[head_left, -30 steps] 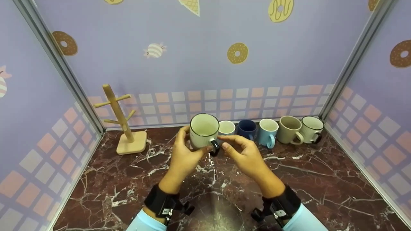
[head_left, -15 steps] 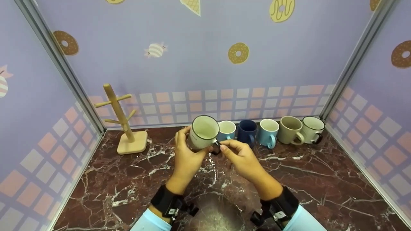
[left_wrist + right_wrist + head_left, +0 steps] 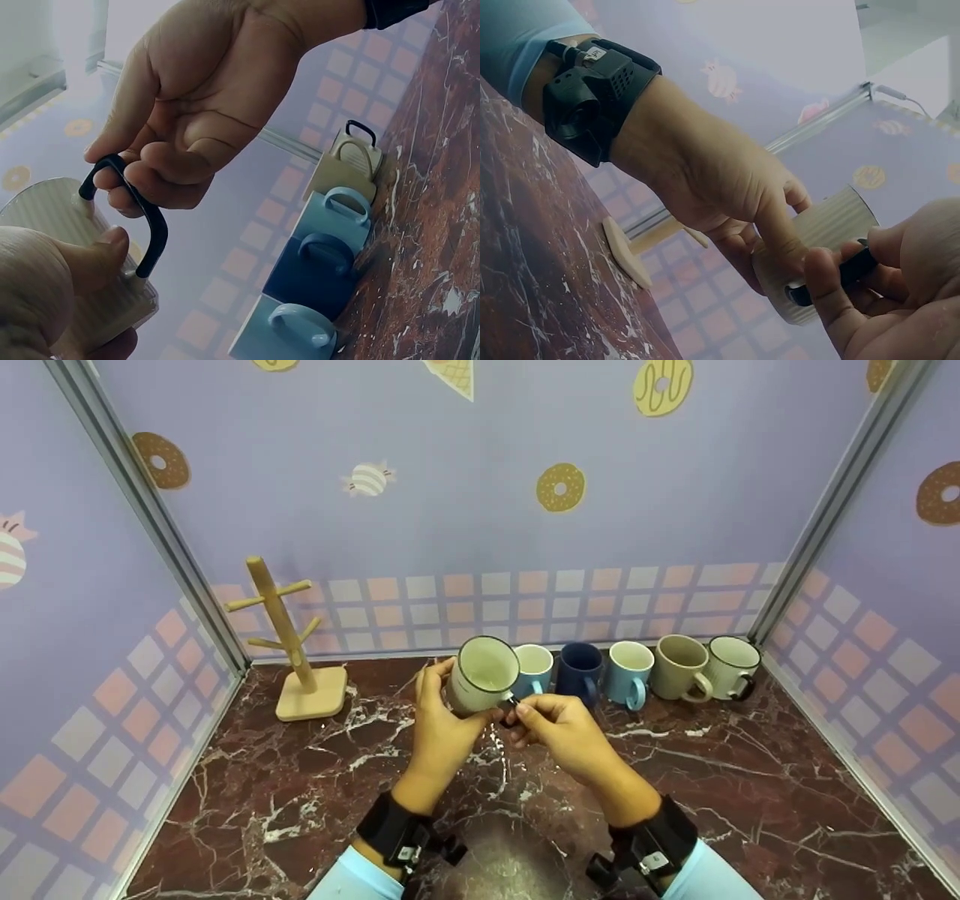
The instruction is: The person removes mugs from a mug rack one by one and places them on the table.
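Observation:
A ribbed cream mug (image 3: 480, 679) with a dark rim and a black handle (image 3: 150, 217) is held tilted above the countertop. My left hand (image 3: 442, 735) grips its body from the left, thumb along the near side by the handle. From the right, my right hand (image 3: 566, 735) pinches the black handle between thumb and fingers. In the right wrist view the mug's ribbed wall (image 3: 832, 225) shows behind both hands. Its far side is hidden by the left palm and fingers.
Along the back wall stand a light blue mug (image 3: 534, 664), a navy mug (image 3: 579, 671), another light blue mug (image 3: 628, 671), a beige mug (image 3: 675, 671) and a ribbed white mug (image 3: 731, 664). A wooden mug tree (image 3: 311, 694) with bare pegs stands back left on the marbled countertop (image 3: 337, 810).
The right hand has closed in from beside the mug and now pinches its handle. The mug, in the left hand, has moved slightly right and down and tilted more.

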Demonstrator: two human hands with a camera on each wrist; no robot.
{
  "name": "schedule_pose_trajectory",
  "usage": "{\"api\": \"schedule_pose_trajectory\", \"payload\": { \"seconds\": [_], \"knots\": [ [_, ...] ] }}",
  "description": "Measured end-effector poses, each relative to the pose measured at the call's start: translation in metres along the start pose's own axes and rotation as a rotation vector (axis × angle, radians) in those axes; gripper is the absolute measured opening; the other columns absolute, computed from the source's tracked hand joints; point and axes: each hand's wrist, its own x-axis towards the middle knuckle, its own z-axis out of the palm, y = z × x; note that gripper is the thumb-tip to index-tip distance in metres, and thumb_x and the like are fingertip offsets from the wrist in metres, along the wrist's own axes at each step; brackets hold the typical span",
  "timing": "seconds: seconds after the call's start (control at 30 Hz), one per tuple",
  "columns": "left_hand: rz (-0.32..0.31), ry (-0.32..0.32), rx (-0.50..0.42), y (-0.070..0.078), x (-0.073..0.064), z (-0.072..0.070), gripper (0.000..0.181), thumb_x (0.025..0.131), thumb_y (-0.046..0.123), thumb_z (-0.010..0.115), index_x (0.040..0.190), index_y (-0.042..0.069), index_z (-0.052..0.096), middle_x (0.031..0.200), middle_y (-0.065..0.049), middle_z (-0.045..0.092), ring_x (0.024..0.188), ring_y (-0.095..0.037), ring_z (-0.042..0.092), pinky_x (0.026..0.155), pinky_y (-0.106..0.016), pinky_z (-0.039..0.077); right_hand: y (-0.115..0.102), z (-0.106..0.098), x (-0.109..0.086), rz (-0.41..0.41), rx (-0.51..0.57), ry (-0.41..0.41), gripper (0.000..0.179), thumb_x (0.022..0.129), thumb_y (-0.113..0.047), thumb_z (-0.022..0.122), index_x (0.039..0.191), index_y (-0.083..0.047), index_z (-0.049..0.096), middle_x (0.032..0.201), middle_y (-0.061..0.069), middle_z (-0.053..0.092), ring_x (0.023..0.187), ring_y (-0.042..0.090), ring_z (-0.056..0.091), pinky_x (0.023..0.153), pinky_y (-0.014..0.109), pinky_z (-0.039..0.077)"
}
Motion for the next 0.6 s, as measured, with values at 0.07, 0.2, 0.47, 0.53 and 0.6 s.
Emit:
{"api": "schedule_pose_trajectory", "payload": {
  "seconds": [0.07, 0.2, 0.47, 0.53, 0.6],
  "knots": [
    [-0.008, -0.008, 0.011, 0.0, 0.001, -0.001, 0.097, 0.066, 0.013, 0.109, 0.151, 0.009, 0.06, 0.152, -0.017, 0.058, 0.144, -0.04, 0.056, 0.127, -0.065, 0.046, 0.001, 0.0, 0.002, -0.003, -0.006, 0.01, 0.03, 0.116, -0.007, 0.06, 0.113, 0.022, 0.069, 0.105, 0.013, 0.079, 0.084, 0.012, 0.077, 0.082, 0.029, 0.071],
    [-0.034, -0.038, 0.032, -0.001, 0.003, -0.004, 0.096, 0.072, 0.013, 0.106, 0.155, 0.011, 0.058, 0.154, -0.017, 0.058, 0.143, -0.04, 0.058, 0.126, -0.068, 0.048, 0.005, 0.002, 0.006, 0.013, 0.009, 0.055, 0.028, 0.116, -0.005, 0.061, 0.113, 0.021, 0.07, 0.1, 0.014, 0.079, 0.082, 0.013, 0.078, 0.083, 0.032, 0.072],
    [-0.069, -0.029, 0.056, -0.001, 0.007, -0.012, 0.083, 0.087, 0.011, 0.097, 0.16, 0.011, 0.058, 0.156, -0.017, 0.058, 0.142, -0.037, 0.061, 0.115, -0.055, 0.063, 0.014, 0.013, 0.022, 0.054, 0.034, 0.169, 0.025, 0.115, -0.001, 0.061, 0.111, 0.021, 0.073, 0.098, 0.015, 0.081, 0.079, 0.01, 0.078, 0.08, 0.029, 0.072],
    [-0.07, 0.006, 0.047, -0.003, 0.008, -0.013, 0.077, 0.091, 0.013, 0.094, 0.159, 0.009, 0.058, 0.154, -0.017, 0.058, 0.143, -0.036, 0.061, 0.113, -0.052, 0.065, 0.018, 0.016, 0.028, 0.072, 0.035, 0.195, 0.024, 0.114, 0.0, 0.062, 0.111, 0.02, 0.073, 0.101, 0.021, 0.082, 0.078, 0.01, 0.078, 0.08, 0.029, 0.072],
    [-0.073, 0.04, 0.039, -0.004, 0.009, -0.014, 0.07, 0.095, 0.015, 0.091, 0.157, 0.008, 0.059, 0.153, -0.017, 0.058, 0.143, -0.037, 0.062, 0.111, -0.051, 0.066, 0.022, 0.019, 0.036, 0.092, 0.03, 0.218, 0.023, 0.114, 0.0, 0.063, 0.111, 0.02, 0.074, 0.101, 0.022, 0.083, 0.076, 0.01, 0.078, 0.078, 0.029, 0.072]
  ]
}}
